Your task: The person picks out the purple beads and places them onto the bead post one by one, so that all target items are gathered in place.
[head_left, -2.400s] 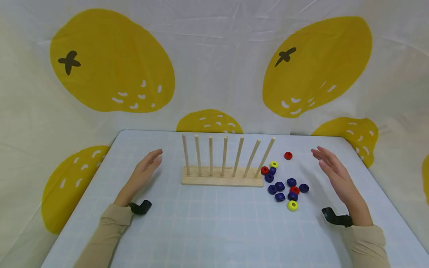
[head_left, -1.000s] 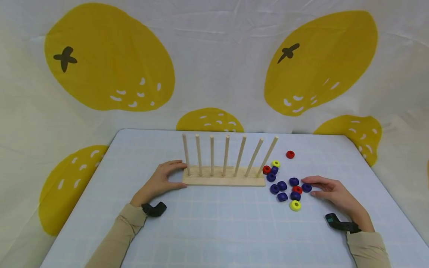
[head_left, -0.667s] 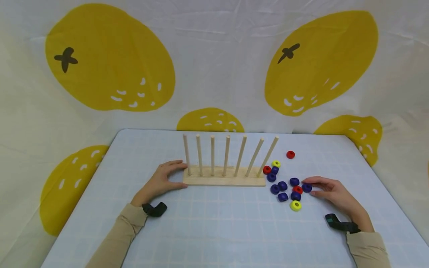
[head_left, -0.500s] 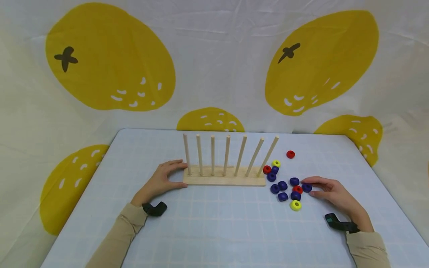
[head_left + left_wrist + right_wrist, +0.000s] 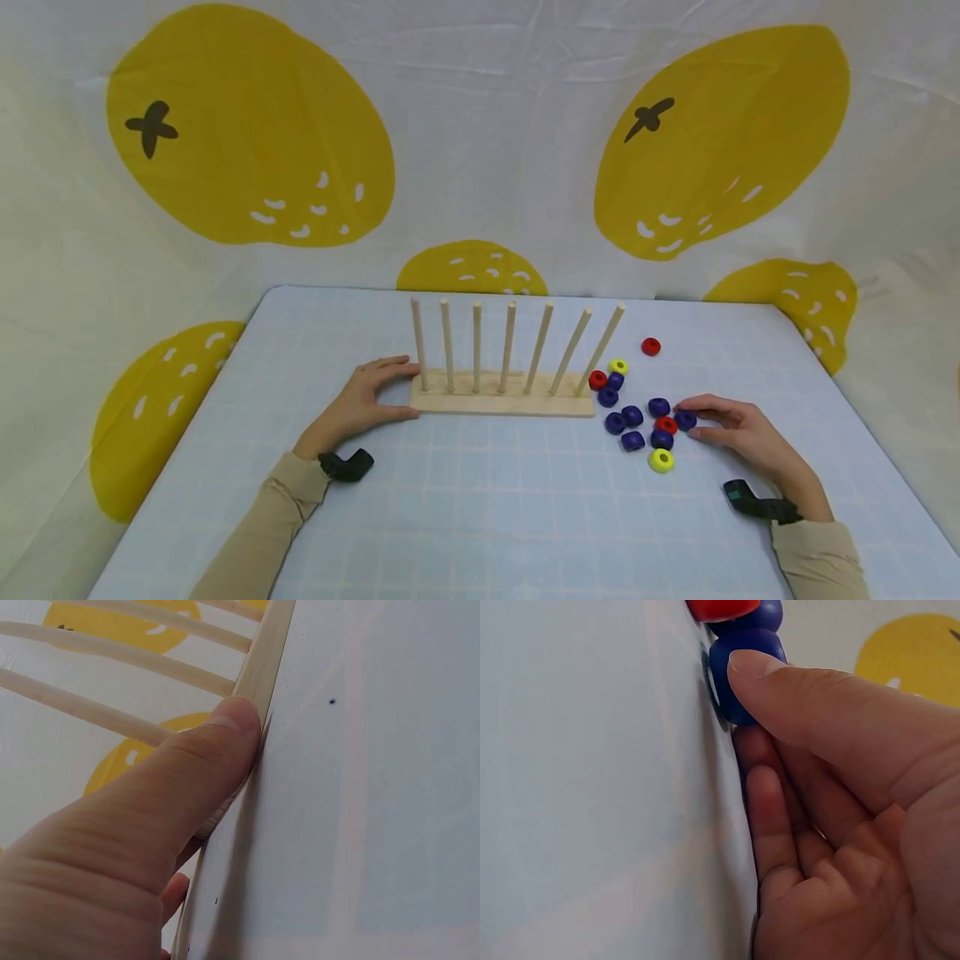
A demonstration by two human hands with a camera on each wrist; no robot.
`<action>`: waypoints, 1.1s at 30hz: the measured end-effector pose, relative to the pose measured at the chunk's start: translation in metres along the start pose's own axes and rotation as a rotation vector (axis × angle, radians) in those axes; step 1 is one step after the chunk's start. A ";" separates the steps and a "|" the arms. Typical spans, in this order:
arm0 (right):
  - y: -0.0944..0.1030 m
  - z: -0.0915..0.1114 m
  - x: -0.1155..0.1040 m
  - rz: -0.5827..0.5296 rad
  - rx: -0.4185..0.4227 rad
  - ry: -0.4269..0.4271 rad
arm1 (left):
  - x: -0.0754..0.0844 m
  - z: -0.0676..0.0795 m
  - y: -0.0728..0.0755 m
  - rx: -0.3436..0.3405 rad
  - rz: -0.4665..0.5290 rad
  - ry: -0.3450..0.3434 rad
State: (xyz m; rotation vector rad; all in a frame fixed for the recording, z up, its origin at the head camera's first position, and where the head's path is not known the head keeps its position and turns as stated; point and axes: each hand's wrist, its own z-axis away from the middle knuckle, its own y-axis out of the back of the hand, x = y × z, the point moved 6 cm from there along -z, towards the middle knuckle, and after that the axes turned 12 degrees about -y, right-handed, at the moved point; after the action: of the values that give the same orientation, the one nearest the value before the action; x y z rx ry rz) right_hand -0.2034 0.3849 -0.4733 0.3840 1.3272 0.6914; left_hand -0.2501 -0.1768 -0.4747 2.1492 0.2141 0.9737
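A wooden peg stand (image 5: 502,404) with several upright rods stands mid-table. My left hand (image 5: 360,400) grips the left end of its base, thumb at the front edge and fingers behind. The left wrist view shows the thumb (image 5: 202,757) pressed on the wooden base (image 5: 259,675). At the right, my right hand (image 5: 750,429) pinches a dark blue bead (image 5: 686,420) at the edge of a loose group of beads. In the right wrist view the thumb lies over the blue bead (image 5: 731,682), which is at the table surface; a red bead (image 5: 724,607) is just beyond.
Several blue beads (image 5: 632,416), a red bead (image 5: 666,426) and a yellow bead (image 5: 662,460) lie between stand and right hand. Another red bead (image 5: 597,380) and yellow bead (image 5: 618,367) sit by the stand's right end. A lone red bead (image 5: 651,347) lies farther back.
From raised positions above the table, my left hand has come right to the stand's end and my right hand down and left to the blue bead. In the last second both have barely moved.
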 end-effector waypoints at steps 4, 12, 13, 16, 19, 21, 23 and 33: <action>-0.001 0.000 0.001 -0.013 0.005 -0.013 | 0.001 -0.001 0.000 -0.004 0.003 0.002; -0.002 0.000 -0.003 -0.015 0.029 -0.001 | -0.002 0.000 0.002 0.007 0.003 0.007; -0.001 0.000 -0.003 -0.009 0.036 -0.002 | -0.002 0.000 0.001 0.008 0.002 0.006; 0.001 0.002 -0.005 -0.002 0.047 -0.002 | -0.003 0.000 0.000 0.003 0.003 0.005; 0.003 0.003 -0.006 -0.021 0.053 -0.007 | -0.003 0.001 -0.002 -0.009 0.005 0.016; 0.004 0.003 -0.007 -0.036 0.048 -0.008 | -0.002 0.001 -0.002 -0.010 0.009 0.021; 0.005 0.004 -0.008 -0.053 0.048 -0.014 | -0.002 0.001 -0.002 -0.010 0.009 0.024; 0.012 0.007 -0.022 -0.065 0.080 0.000 | -0.002 -0.001 -0.001 -0.007 -0.008 0.007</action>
State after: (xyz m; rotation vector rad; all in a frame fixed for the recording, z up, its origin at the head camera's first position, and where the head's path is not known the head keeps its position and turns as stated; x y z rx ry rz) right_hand -0.2015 0.3800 -0.4482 0.4036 1.3641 0.5853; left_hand -0.2515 -0.1765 -0.4759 2.1374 0.2228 0.9758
